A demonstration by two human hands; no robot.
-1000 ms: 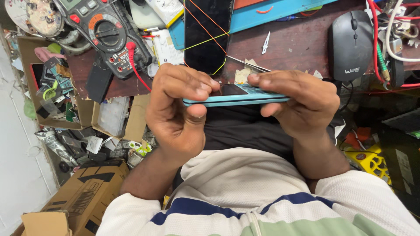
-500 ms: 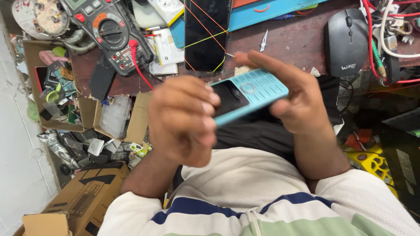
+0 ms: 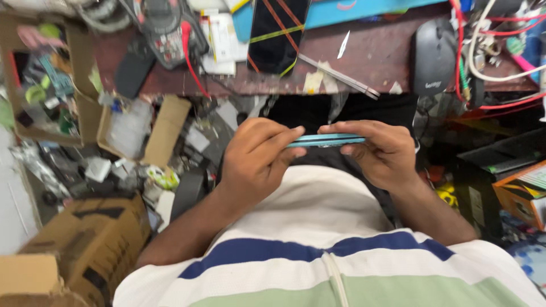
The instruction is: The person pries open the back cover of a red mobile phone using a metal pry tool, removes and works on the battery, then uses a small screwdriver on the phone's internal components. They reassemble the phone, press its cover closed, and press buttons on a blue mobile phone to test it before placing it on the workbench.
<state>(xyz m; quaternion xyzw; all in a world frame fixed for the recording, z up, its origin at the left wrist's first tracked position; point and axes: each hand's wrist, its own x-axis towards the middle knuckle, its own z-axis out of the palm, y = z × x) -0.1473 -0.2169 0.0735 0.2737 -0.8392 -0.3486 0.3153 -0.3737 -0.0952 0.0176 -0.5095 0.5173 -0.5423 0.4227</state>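
Half a second ago the light-blue phone (image 3: 325, 140) was tipped up so its keypad face showed; now it lies flat and edge-on to the camera, held level between both hands above the lap. The left hand (image 3: 257, 165) sits at about nine o'clock from the phone, its fingers (image 3: 278, 138) closed narrowly over the left end, thumb underneath. The right hand (image 3: 382, 152) is at three o'clock, fingers curled over the top edge and pinching the right end, so both grips are tight on the phone rather than spread wide. Only a thin blue strip of the casing shows (whether a seam has opened along it cannot be told from here). Judging by this, the handling of the phone looks to be in its middle: it is off the worktop (image 3: 375, 54) and gripped at both ends, but no part appears separated yet and no tool is in either hand. At twelve o'clock on the worktop lies a dark smartphone (image 3: 278, 31) criss-crossed with coloured bands, with a black mouse (image 3: 433, 54) at one o'clock and a multimeter (image 3: 165, 28) at eleven. Cardboard boxes (image 3: 85, 239) sit on the floor at eight o'clock.
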